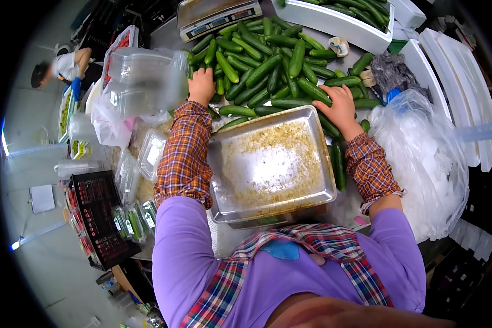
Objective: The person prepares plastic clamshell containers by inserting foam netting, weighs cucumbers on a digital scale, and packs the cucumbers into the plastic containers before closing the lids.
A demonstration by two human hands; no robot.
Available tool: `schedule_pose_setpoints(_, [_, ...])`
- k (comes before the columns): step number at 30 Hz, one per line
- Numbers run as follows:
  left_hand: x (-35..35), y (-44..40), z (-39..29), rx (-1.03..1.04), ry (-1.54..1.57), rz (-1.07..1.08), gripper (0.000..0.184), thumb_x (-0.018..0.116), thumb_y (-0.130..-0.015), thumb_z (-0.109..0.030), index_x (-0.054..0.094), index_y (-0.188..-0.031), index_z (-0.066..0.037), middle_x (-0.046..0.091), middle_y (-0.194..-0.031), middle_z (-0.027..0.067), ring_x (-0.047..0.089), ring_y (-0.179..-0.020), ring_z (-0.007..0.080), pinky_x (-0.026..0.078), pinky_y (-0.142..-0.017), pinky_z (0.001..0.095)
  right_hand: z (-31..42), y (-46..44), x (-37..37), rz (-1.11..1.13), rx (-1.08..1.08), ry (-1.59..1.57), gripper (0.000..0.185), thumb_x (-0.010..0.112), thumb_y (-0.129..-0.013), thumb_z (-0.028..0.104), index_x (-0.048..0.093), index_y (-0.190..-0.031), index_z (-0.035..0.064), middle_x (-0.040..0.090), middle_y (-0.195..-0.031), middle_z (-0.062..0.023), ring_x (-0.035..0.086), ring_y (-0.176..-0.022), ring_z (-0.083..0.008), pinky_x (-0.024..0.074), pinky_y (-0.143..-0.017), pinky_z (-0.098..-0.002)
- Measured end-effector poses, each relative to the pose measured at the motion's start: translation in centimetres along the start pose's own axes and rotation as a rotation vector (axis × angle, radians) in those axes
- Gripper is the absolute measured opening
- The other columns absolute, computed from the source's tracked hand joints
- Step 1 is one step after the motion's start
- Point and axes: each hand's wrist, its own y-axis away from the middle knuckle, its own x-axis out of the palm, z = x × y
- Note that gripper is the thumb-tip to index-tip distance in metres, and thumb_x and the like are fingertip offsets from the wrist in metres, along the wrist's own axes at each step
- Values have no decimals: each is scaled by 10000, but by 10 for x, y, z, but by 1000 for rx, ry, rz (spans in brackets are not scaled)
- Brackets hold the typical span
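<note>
A large heap of green cucumbers (265, 63) lies across the work surface in front of me. At its left edge my left hand (201, 86) rests, fingers bent over the cucumbers beside a blurred stack of clear plastic trays (142, 82). On the right side my right hand (339, 106) has its fingers around a cucumber (314, 92), near the upper right corner of a metal tray. This metal tray (268, 164), tilted between my forearms, holds only yellowish residue.
Behind the heap stand a scale (218, 22) and a white foam box (339, 24) with cucumbers. A clear plastic bag (421, 164) bulges at the right. Packed cucumbers (134, 221) and a black crate (101, 218) are at the left. Another person (68, 68) is far left.
</note>
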Motion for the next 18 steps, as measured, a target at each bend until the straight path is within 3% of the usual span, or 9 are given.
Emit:
schedule_pose_setpoints(3, [16, -2, 27, 117, 113, -91, 297, 571, -822, -140, 525, -1106, -69, 532, -1073, 120, 518, -1026, 324, 456, -815, 443, 0, -1, 1, -25, 8, 4, 442, 726, -707, 350, 630, -1064, 107, 641, -917, -103, 576, -936, -262, 346, -982, -427])
schedule_pose_setpoints(6, [10, 3, 58, -28, -55, -17, 236, 557, -824, -157, 574, -1038, -60, 581, -968, 141, 581, -891, 325, 486, -741, 416, -2, 0, 5, -48, 6, 11, 431, 726, -709, 346, 630, -1059, 112, 642, -901, -99, 579, -921, -258, 349, -980, -426])
schedule_pose_setpoints(9, [29, 14, 111, -166, -90, -208, 146, 575, -791, -196, 629, -830, -66, 625, -776, 127, 612, -675, 297, 497, -595, 421, 0, -1, 5, -63, -3, 14, 413, 720, -716, 342, 632, -1049, 114, 639, -891, -101, 585, -906, -259, 354, -972, -424])
schedule_pose_setpoints(12, [12, 19, 112, -188, -138, -200, 157, 579, -787, -202, 627, -843, -63, 628, -791, 121, 615, -690, 277, 495, -586, 411, 0, -3, 8, -75, -12, 36, 398, 719, -720, 334, 634, -1036, 107, 640, -884, -99, 592, -881, -257, 365, -956, -418])
schedule_pose_setpoints(14, [23, 11, 94, -50, -175, -258, 171, 599, -770, -212, 615, -846, -60, 627, -798, 137, 613, -719, 317, 496, -594, 428, 2, -3, 9, -78, -13, 39, 397, 720, -721, 334, 636, -1033, 104, 642, -869, -93, 595, -862, -253, 367, -954, -415])
schedule_pose_setpoints(16, [-17, 8, 41, -90, 136, 19, 254, 598, -792, -273, 582, -936, -64, 644, -899, 168, 606, -865, 369, 483, -732, 473, 2, -3, 9, -72, -4, 40, 394, 719, -721, 335, 637, -1030, 105, 642, -858, -91, 595, -851, -252, 367, -954, -414])
schedule_pose_setpoints(18, [6, -1, 23, -217, 84, 221, 325, 583, -814, -341, 579, -1020, -90, 652, -956, 151, 601, -950, 335, 436, -791, 521, 3, -2, 9, -55, 9, 43, 390, 719, -722, 333, 638, -1028, 106, 641, -843, -90, 595, -836, -250, 365, -956, -412])
